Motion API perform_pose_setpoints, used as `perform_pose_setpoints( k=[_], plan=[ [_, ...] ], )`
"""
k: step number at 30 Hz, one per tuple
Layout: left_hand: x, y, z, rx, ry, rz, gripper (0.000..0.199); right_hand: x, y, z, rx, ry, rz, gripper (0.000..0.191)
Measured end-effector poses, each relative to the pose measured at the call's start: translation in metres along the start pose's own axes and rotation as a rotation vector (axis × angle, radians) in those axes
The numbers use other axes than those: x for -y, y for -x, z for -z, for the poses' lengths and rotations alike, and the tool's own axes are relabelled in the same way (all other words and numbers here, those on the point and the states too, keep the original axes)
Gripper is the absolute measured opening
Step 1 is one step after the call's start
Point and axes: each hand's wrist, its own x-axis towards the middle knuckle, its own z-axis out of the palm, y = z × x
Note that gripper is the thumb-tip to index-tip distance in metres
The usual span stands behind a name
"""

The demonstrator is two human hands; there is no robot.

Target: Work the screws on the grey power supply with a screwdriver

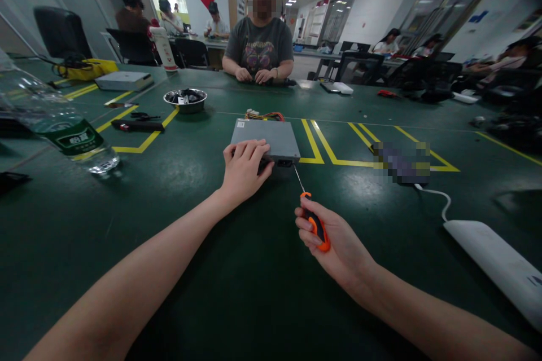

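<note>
- Grey metal box (277, 134) flat on the green desk (220, 304), centre of view, ahead of both hands; pale label on its far left corner.
- Bundle of coloured wires (275, 116) at the box's far edge, a whitish plug among them.
- Dark socket (284, 163) in the box's near face, towards the right corner.
- Left hand (245, 168) on the box's near left part: fingers bent across the top, thumb low by the near face. Contact plain; pinching or only pressing, cannot tell.
- Right hand (334, 237): fingers closed round the orange-and-black handle of a screwdriver (318, 227), shaft slanting up and away. Tip at the near right corner of the box, just right of the socket; too small to tell what it meets.
- Right of the hands: white slab-shaped device (493, 259), white cable (444, 198) running from it to a blurred-out dark object (400, 163).
- Yellow tape (355, 163) marks out shapes on the desk, both sides of the box.
- Left: clear bottle (74, 138) with green label, tilted in view; shiny metal bowl (185, 104) with dark contents; black tool-like item (138, 125) near the tape.
- Across the desk, a person in a dark printed T-shirt (258, 45), hands together at the far edge.
</note>
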Motion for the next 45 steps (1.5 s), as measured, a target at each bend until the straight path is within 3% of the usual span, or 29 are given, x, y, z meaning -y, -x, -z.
perform_pose_setpoints(
  k=[5,10,18,26,32,37,41,45],
  plan=[
    [0.0004,0.0,0.0,-0.002,-0.001,-0.001,0.026,0.003,0.0013,0.0012,0.05,-0.078,-0.033,0.014],
    [-0.0002,-0.0003,0.0006,-0.001,0.0,-0.002,0.026,0.001,-0.0007,0.0013,0.057,0.008,-0.066,0.023],
    [-0.0002,-0.0002,-0.0002,-0.002,-0.005,0.0,0.026,0.0009,-0.001,0.0018,0.044,-0.024,-0.024,0.008],
    [-0.0001,0.0,0.0001,-0.006,-0.004,-0.001,0.026,-0.001,-0.0018,-0.0002,0.014,0.07,-0.078,0.024],
    [-0.0002,-0.0002,0.0002,-0.004,-0.005,0.002,0.026,-0.0007,-0.0031,0.0011,0.023,0.013,-0.001,0.011],
    [-0.0001,-0.0005,0.0003,-0.011,-0.013,-0.005,0.024,0.0018,-0.0004,0.0003,0.046,-0.028,-0.044,0.016],
    [0.0001,-0.0008,-0.0004,-0.014,-0.017,-0.004,0.024,0.0014,-0.0012,-0.0001,0.016,0.063,-0.065,0.022],
    [0.0005,-0.0008,-0.0015,-0.018,-0.014,0.001,0.024,0.0006,-0.0043,0.0011,-0.006,0.058,-0.029,0.015]
  ],
)
